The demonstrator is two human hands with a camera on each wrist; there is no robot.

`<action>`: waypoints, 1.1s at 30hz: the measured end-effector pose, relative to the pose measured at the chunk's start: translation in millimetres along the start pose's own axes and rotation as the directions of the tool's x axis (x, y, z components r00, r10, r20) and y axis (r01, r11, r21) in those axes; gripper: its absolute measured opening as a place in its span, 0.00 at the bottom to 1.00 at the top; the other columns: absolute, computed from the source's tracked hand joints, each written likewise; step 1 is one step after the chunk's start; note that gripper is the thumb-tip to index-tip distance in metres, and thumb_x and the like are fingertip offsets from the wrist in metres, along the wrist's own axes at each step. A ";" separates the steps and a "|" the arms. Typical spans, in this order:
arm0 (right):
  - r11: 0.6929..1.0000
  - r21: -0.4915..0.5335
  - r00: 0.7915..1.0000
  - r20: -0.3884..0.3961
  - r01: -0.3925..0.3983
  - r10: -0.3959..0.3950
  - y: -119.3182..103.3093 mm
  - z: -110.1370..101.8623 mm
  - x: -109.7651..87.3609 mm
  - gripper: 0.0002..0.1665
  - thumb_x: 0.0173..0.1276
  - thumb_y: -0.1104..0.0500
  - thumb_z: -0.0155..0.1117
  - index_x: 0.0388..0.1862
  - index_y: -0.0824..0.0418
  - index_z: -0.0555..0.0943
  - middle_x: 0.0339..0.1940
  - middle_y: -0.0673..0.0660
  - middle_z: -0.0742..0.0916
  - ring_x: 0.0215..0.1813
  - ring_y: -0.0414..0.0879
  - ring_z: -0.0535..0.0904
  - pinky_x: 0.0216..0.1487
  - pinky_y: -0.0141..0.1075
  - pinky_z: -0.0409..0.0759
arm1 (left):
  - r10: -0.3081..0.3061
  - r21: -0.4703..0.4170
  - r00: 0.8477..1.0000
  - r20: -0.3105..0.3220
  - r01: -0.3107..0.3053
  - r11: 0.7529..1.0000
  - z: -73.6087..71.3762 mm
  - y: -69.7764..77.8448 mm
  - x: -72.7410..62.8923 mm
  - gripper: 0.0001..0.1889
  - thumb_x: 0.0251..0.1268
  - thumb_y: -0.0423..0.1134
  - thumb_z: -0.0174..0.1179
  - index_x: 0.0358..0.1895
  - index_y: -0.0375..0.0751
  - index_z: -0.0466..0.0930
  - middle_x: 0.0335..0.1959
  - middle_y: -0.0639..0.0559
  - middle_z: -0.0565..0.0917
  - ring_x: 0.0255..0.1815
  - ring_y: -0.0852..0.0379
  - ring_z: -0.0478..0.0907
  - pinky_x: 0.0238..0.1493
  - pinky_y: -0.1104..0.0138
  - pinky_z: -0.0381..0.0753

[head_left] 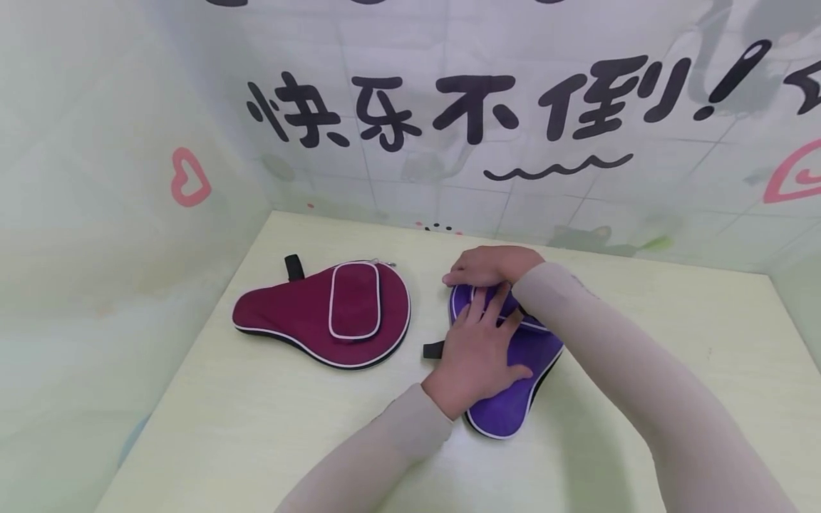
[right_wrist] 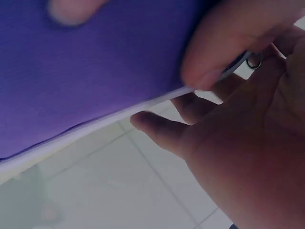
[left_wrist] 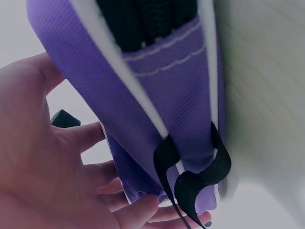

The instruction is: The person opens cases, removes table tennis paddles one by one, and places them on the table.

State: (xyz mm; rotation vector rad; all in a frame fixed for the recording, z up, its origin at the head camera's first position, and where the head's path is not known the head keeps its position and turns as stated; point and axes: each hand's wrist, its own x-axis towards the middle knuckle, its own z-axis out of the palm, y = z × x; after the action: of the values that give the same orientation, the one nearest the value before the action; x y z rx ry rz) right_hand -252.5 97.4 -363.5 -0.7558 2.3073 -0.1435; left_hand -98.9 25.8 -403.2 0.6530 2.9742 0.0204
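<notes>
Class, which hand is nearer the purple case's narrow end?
Left. The left hand lies across the middle of the purple case; the right hand is farther, at its wide end.

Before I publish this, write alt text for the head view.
A person's left hand rests, fingers spread, on a purple paddle-shaped case, with the right hand at its far edge. A dark red case lies to its left on a pale table, before a backdrop with large black characters.
</notes>
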 end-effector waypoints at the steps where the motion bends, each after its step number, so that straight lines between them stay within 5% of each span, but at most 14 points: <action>1: 1.000 -0.015 1.000 0.001 -0.006 0.006 -2.5 -0.1 0.7 0.31 0.81 0.38 0.44 0.69 0.53 0.78 0.70 0.54 0.81 0.76 0.52 0.72 0.77 0.51 0.67 | -0.001 -0.003 1.000 -0.005 0.001 1.000 0.1 -0.2 -0.1 0.47 0.59 0.77 0.56 0.80 0.63 0.59 0.87 0.52 0.44 0.87 0.44 0.39 0.81 0.56 0.62; 6: 0.993 -0.114 0.999 0.036 -0.027 0.031 -11.2 -0.5 7.1 0.22 0.82 0.46 0.46 0.58 0.54 0.83 0.53 0.53 0.86 0.56 0.49 0.79 0.62 0.44 0.75 | 0.003 -0.009 0.999 -0.033 -0.004 1.000 0.7 -0.1 -1.0 0.46 0.58 0.77 0.57 0.79 0.63 0.61 0.84 0.52 0.54 0.86 0.43 0.45 0.81 0.57 0.62; 12: 0.987 -0.161 0.999 0.037 -0.025 0.031 -12.4 -3.5 14.7 0.17 0.80 0.56 0.46 0.34 0.54 0.80 0.32 0.51 0.77 0.36 0.45 0.73 0.41 0.36 0.71 | 0.002 -0.008 1.000 -0.030 -0.003 1.000 1.4 1.4 -1.8 0.47 0.58 0.77 0.57 0.80 0.64 0.59 0.84 0.51 0.55 0.87 0.42 0.44 0.80 0.57 0.64; 24: 0.959 -0.257 0.993 -0.024 -0.119 0.117 4.5 -11.2 14.8 0.20 0.80 0.63 0.42 0.43 0.60 0.84 0.45 0.56 0.87 0.42 0.46 0.76 0.49 0.39 0.76 | -0.014 0.066 1.000 -0.026 0.015 0.998 0.3 1.0 -1.4 0.48 0.59 0.80 0.52 0.81 0.67 0.55 0.86 0.52 0.47 0.87 0.41 0.44 0.79 0.55 0.66; 29: 0.943 -0.315 0.989 -0.137 -0.105 0.064 13.9 -9.4 3.5 0.16 0.76 0.69 0.48 0.34 0.60 0.83 0.42 0.58 0.89 0.39 0.49 0.81 0.47 0.44 0.81 | -0.015 0.074 0.999 -0.029 0.017 0.997 -0.5 0.8 -2.6 0.47 0.59 0.80 0.52 0.81 0.67 0.56 0.86 0.51 0.49 0.87 0.42 0.44 0.79 0.55 0.66; 33: 0.896 -0.437 0.969 -0.245 -0.075 -0.038 19.1 -3.0 0.0 0.13 0.72 0.71 0.53 0.29 0.62 0.81 0.37 0.60 0.89 0.39 0.53 0.85 0.45 0.49 0.86 | -0.011 0.059 0.999 -0.040 0.013 0.998 -0.4 -0.4 -3.3 0.47 0.59 0.79 0.53 0.80 0.67 0.57 0.85 0.50 0.50 0.87 0.41 0.45 0.79 0.54 0.66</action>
State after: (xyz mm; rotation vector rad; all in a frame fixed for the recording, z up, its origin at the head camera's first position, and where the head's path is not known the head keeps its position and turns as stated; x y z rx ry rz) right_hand -263.6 112.8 -367.0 -0.9868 2.6234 0.3321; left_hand -96.1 24.0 -402.5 0.6490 3.0267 -0.0569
